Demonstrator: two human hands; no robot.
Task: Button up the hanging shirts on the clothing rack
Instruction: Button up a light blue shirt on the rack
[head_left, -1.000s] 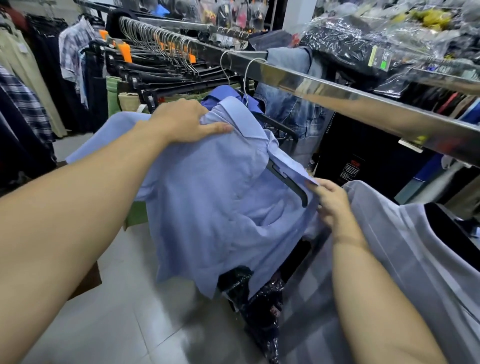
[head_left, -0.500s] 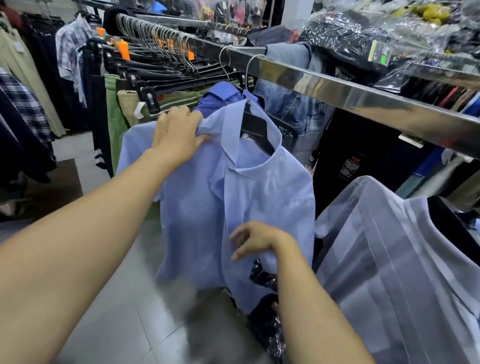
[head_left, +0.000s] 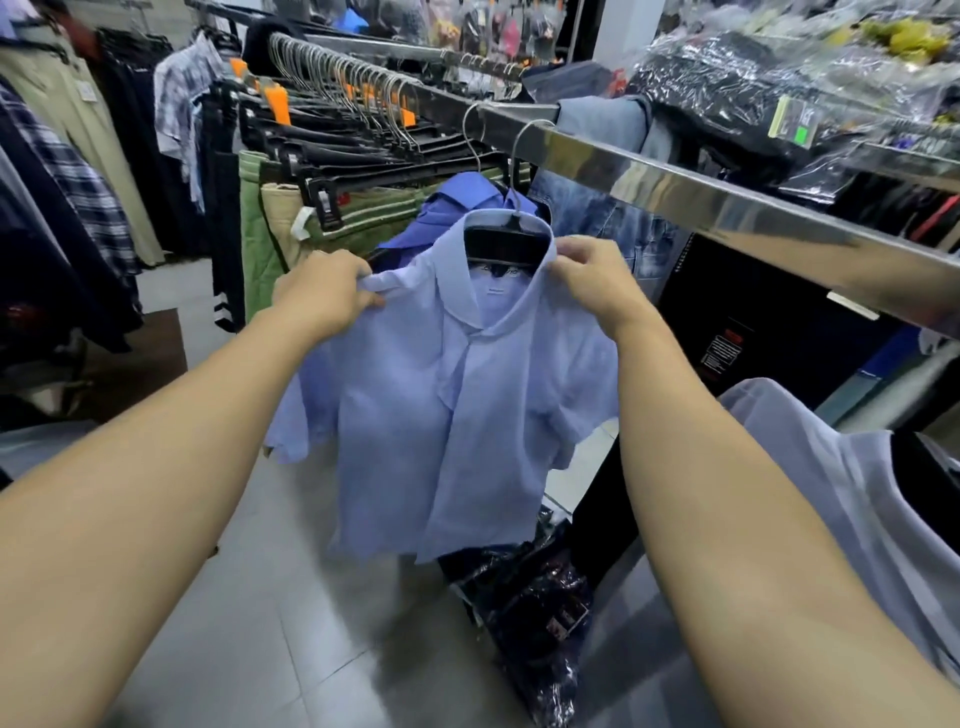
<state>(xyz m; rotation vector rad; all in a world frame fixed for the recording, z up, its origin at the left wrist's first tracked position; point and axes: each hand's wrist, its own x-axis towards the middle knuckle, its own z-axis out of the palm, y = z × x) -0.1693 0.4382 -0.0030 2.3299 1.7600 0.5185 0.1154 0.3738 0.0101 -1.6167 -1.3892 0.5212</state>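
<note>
Left hand (head_left: 324, 296) and right hand (head_left: 597, 283) pinch the light-blue shirt (head_left: 447, 415); collar label (head_left: 496, 290) unreadable.

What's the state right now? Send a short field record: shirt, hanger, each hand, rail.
shirt: light blue shirt, front facing the camera, placket overlapped; buttons not discernible
hanger: black hanger inside the collar, hooked on the rail
left hand: left hand grips the shirt's shoulder
right hand: right hand pinches the collar
rail: chrome rail above
</note>
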